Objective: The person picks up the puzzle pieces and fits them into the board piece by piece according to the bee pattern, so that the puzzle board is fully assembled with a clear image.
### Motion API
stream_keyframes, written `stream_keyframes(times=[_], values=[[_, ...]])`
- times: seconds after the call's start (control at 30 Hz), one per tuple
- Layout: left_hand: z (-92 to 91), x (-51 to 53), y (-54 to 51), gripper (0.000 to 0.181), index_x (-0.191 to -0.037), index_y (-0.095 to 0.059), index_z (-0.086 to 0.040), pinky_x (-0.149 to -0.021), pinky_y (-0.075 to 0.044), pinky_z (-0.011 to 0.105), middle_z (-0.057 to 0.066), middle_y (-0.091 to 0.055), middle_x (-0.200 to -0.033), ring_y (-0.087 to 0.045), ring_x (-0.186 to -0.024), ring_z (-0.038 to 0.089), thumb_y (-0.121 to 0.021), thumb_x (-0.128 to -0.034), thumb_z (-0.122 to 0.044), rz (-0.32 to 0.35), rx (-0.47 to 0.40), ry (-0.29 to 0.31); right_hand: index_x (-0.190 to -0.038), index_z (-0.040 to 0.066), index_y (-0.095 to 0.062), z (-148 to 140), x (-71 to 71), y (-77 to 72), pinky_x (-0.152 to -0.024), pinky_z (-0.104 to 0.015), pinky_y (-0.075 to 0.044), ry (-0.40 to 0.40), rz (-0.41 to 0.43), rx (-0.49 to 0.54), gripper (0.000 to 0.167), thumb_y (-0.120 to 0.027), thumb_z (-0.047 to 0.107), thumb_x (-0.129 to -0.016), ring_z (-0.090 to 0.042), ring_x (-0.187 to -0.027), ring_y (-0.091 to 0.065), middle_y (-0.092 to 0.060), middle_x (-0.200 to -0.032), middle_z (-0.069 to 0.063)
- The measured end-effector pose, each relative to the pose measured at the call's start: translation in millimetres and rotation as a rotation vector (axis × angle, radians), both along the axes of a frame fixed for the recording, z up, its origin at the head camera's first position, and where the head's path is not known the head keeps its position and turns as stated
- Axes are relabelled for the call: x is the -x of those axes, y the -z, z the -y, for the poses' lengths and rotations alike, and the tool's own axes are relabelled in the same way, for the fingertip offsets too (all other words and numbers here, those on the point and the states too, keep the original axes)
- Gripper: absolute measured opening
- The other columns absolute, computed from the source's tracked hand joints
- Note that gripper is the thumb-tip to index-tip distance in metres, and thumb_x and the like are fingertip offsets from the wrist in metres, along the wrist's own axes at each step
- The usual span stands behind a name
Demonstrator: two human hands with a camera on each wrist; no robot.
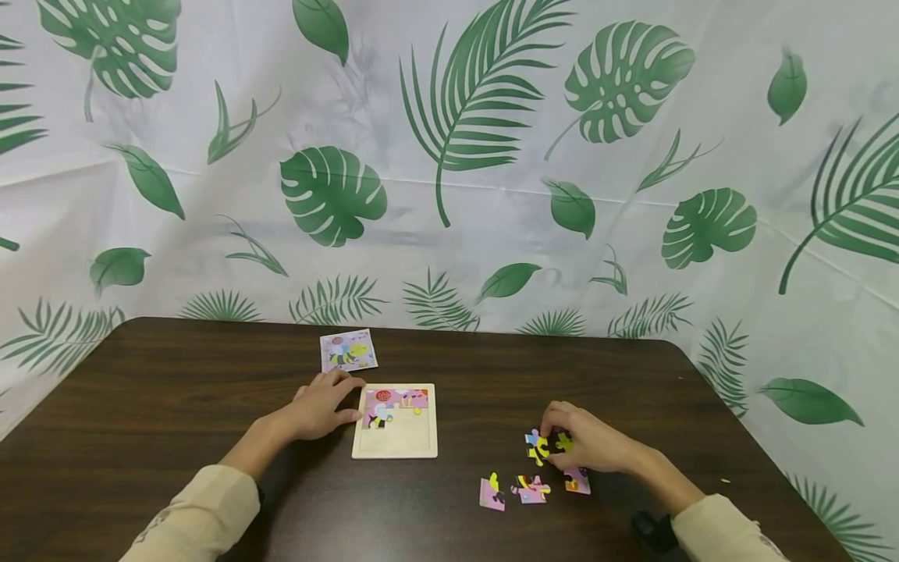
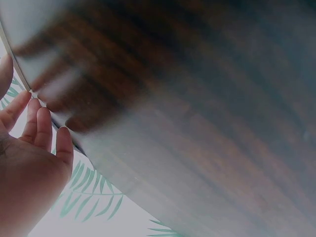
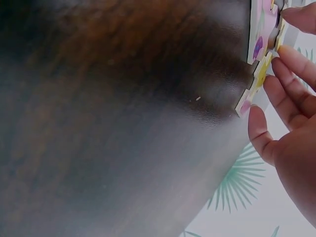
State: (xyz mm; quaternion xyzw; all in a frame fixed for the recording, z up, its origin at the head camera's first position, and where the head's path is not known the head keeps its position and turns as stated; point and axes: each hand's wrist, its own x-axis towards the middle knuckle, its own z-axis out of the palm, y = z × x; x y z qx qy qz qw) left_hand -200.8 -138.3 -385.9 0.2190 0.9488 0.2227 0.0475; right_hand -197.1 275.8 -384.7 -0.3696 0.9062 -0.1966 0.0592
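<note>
1. Card [image 1: 358,343]: lies just beyond the left hand [image 1: 323,408].
2. Loose pieces [image 1: 535,497]: lie right of the frame [image 1: 403,443]; the right hand [image 1: 593,439] partly covers two.
3. Left fingers: extended loosely, touching the frame's left edge.
4. Right fingers: pinch the blue-yellow piece [image 1: 537,446].
5. Desk [image 1: 211,355]: dark, wood-grained.
6. Cloth [image 1: 449,261]: white, leaf-printed, behind the desk.

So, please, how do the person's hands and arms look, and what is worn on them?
The left hand and right hand are bare, without gloves. The sleeves are cream-coloured; the left one has a greyish marking. A black object, unclear in kind, shows by the right cuff.
</note>
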Motion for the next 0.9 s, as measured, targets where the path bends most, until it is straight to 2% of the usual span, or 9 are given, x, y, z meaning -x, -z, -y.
stream_keyframes(times=[0.4, 0.67, 0.9], values=[[-0.1, 0.5, -0.4, 0.042, -0.125, -0.051, -0.005, -0.082, -0.033, 0.057, 0.015, -0.045, -0.116, -0.040, -0.110, 0.036, -0.061, -0.0878, -0.023, -0.008, 0.009, -0.001, -0.087, 0.014, -0.056, 0, 3.3, -1.1, -0.067, -0.025, -0.044, -0.007, -0.023, 0.037, 0.022, -0.073, 0.013, -0.072, -0.009, -0.076, -0.048, -0.051, -0.088, 0.008], [-0.6, 0.4, -0.7, 0.043, -0.125, -0.050, -0.006, -0.082, -0.033, 0.057, 0.014, -0.045, -0.117, -0.040, -0.110, 0.035, -0.061, -0.0878, -0.024, -0.003, 0.011, -0.005, -0.087, 0.013, -0.055, 2, 5.7, -4.9, -0.067, -0.027, -0.045, -0.015, -0.031, 0.050, 0.022, -0.072, 0.012, -0.073, -0.009, -0.077, -0.051, -0.053, -0.087, 0.008], [-0.6, 0.8, 0.1, 0.043, -0.125, -0.051, -0.005, -0.082, -0.033, 0.057, 0.014, -0.045, -0.116, -0.040, -0.111, 0.036, -0.062, -0.0875, -0.023, -0.011, 0.017, -0.009, -0.089, 0.013, -0.056, 9, 9.2, -10.3, -0.069, -0.028, -0.045, -0.002, 0.001, 0.046, 0.022, -0.072, 0.014, -0.074, -0.011, -0.078, -0.051, -0.053, -0.088, 0.008]])
